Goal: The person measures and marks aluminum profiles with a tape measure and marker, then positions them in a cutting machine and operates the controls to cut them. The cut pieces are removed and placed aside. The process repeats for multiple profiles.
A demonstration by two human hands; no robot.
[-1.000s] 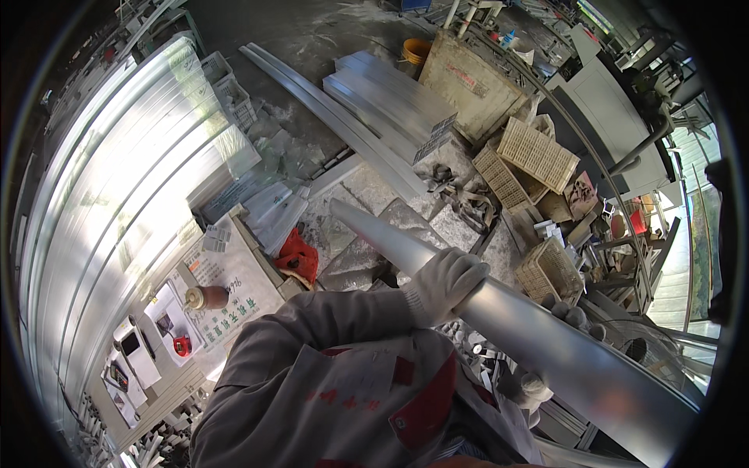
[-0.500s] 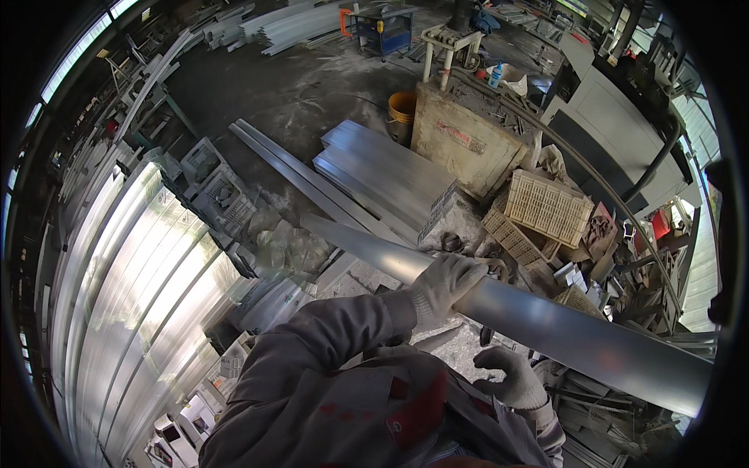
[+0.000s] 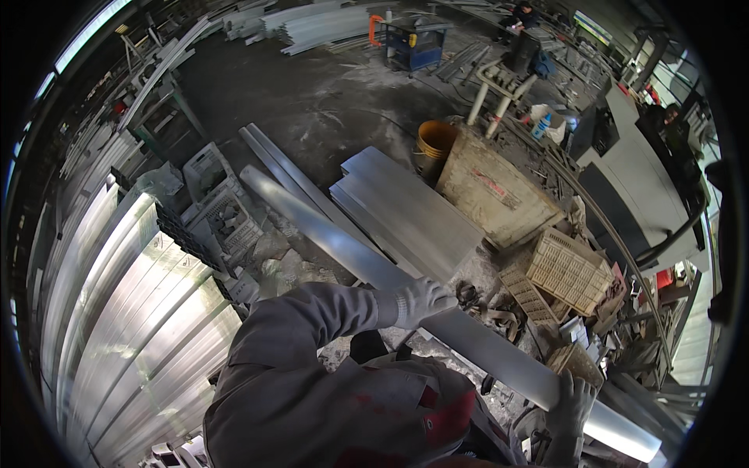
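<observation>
A long, smooth, silver metal profile slants across in front of me, from the far left down to the lower right. My left hand, in a pale work glove, grips it near its middle with the fingers laid over its upper side. Farther down, towards the near right end, my gloved right hand is closed around it, with the fingertips on the far edge. The undersides of both grips are hidden. Beyond the profile lies a stack of flat silver profiles on the floor.
Shiny stacked panels fill the left side, beside grey crates. To the right stand a dirty off-white bin, an orange bucket and beige plastic crates amid scrap. A blue cart and a person are far back.
My right hand, half curled and apart from the profile before, now holds it near its lower right end. The profile has shifted and tilts more steeply; my left hand stays on it.
</observation>
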